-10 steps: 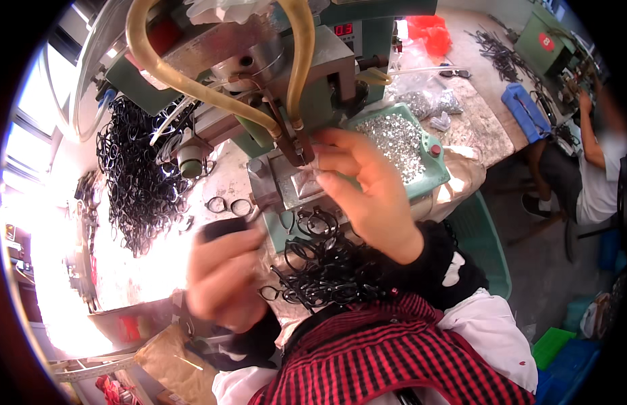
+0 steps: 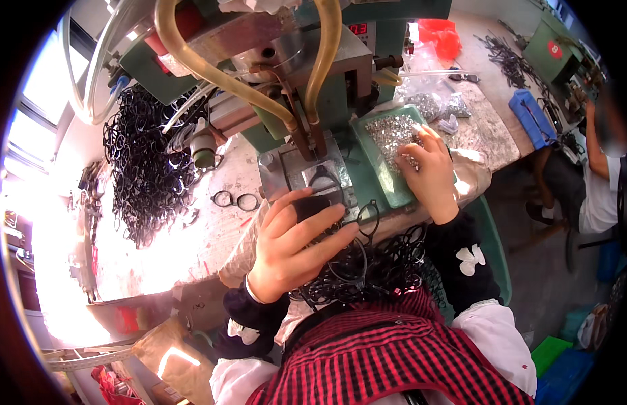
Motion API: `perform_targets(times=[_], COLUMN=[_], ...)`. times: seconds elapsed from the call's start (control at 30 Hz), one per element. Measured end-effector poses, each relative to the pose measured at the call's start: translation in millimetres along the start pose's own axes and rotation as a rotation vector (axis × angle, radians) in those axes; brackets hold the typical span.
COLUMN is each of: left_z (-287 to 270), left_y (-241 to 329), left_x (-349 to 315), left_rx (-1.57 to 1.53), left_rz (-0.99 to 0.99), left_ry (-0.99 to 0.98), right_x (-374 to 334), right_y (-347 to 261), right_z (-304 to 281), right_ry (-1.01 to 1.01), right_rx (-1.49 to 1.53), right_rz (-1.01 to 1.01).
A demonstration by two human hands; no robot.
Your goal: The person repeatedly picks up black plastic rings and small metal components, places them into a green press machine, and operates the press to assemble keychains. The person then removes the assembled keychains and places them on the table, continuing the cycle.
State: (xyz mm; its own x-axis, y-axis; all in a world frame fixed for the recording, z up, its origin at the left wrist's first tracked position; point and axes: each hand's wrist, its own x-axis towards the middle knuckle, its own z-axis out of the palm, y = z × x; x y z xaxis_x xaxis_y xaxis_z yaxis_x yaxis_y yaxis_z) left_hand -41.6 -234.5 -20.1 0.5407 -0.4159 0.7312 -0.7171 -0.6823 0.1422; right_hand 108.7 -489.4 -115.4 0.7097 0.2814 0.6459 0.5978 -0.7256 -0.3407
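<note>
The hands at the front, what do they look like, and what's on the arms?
The left hand and right hand have no full gloves on. The left cuff and right cuff are dark, nearly black. A white patch on the right looks like a bow. Farther up are white sleeves.

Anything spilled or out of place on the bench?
One black eyeglass frame lies alone on the bench, apart from the tangled heap, so perhaps a stray. No obvious spill: silvery parts sit in the green tray.

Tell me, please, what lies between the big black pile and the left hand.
A loose black eyeglass frame, on the table, in the head view.
</note>
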Motion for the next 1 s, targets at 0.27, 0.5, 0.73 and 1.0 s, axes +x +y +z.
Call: perform_targets(times=[0.27,0.5,0.73,1.0], left_z=[0.0,-56.4,-40.0,-54.5], left_y=[16.0,10.0,-149.1,-159.8], left_x=[-12.4,-47.9,-139.5,-195.2], left_rx=[0.003,0.47,0.707,-0.214], left_rz=[-0.144,-0.579,-1.248,-1.489], left_ry=[-0.025,0.58,0.128,0.346], right_x=[5.1,-13.2,14.7,-36.3], right_y=[-19.4,-22.8,-51.1,-8.7], right_z=[-0.3,-19.3,-7.4,-40.8], right_ry=[0.1,0.07,0.064,0.207], right_rx=[0.129,0.408,0.47,0.195], right_rz=[0.155,0.401,0.264,0.25])
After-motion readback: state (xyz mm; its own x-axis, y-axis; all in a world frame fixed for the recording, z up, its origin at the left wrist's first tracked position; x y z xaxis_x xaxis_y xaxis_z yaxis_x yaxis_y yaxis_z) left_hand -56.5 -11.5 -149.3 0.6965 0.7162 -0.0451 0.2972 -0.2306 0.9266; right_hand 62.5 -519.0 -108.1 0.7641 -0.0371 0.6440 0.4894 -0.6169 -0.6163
